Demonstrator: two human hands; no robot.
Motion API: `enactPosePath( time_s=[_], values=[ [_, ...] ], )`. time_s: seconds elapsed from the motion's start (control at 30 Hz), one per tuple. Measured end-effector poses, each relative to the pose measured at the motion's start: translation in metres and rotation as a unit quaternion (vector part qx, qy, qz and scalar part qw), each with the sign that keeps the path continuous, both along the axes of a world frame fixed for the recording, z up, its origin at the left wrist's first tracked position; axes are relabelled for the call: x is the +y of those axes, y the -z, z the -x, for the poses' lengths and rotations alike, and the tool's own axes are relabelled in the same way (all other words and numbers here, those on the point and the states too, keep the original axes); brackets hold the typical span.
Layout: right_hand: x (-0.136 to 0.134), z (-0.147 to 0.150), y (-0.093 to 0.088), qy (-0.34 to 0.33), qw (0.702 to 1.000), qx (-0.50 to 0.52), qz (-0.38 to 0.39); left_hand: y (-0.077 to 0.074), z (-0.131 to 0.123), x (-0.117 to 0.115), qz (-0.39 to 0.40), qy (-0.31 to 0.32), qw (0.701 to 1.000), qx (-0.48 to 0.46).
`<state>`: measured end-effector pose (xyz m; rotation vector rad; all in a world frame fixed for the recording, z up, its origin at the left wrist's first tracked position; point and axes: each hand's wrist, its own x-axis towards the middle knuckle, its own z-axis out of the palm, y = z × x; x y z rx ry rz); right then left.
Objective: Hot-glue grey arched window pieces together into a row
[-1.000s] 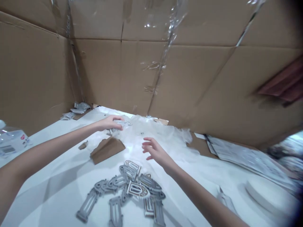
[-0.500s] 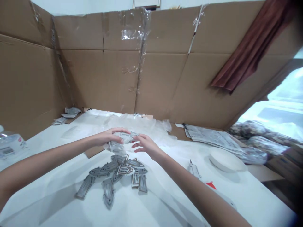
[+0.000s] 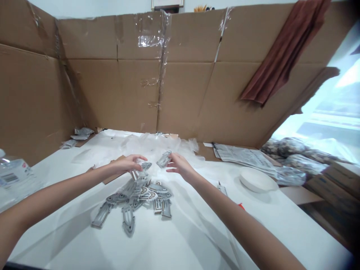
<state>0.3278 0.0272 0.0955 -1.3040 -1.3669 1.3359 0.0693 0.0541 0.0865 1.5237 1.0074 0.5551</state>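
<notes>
My right hand (image 3: 181, 167) pinches one flat grey metal-looking piece (image 3: 164, 159) with a pointed end, held above the white table (image 3: 157, 247). To its left, my left hand (image 3: 131, 165) is curled around more grey pieces (image 3: 145, 165); clear plastic seems to be there too, but it is blurred. Just below both hands lies a loose pile of similar grey slotted pieces (image 3: 128, 221). Among them are rounded pieces with a brown-and-white pattern (image 3: 148, 194).
Clear plastic bags (image 3: 157, 144) lie behind the hands, before tall cardboard walls (image 3: 185, 93). At right are a cutter knife (image 3: 222, 188), a white round disc (image 3: 257, 180) and flat plastic packets (image 3: 242, 159). A clear plastic container (image 3: 14, 174) stands at left.
My hands have moved apart, and the right one now holds a single grey piece. More patterned pieces show on the pile. The view has shifted slightly.
</notes>
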Motion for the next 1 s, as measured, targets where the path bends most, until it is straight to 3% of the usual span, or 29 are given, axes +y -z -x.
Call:
enactPosePath(
  time_s=[0.23, 0.47, 0.7, 0.83, 1.0],
  values=[
    [0.001, -0.014, 0.008, -0.072, 0.971, -0.219, -0.059, -0.001, 0.011, 0.003, -0.020, -0.008, 1.000, 0.010],
    [-0.005, -0.010, 0.012, -0.102, 0.866, -0.446, -0.200, -0.001, 0.020, -0.002, -0.040, 0.000, 0.999, 0.016],
    [-0.010, -0.005, 0.018, -0.144, 0.782, -0.555, -0.244, -0.008, 0.019, -0.008, -0.045, 0.008, 0.999, 0.020],
    [-0.014, -0.003, 0.014, -0.160, 0.771, -0.565, -0.249, -0.009, 0.019, -0.010, -0.043, 0.013, 0.999, 0.022],
    [-0.017, 0.000, -0.001, -0.129, 0.801, -0.528, -0.250, -0.007, 0.020, -0.009, -0.048, 0.018, 0.998, 0.021]
  ],
)
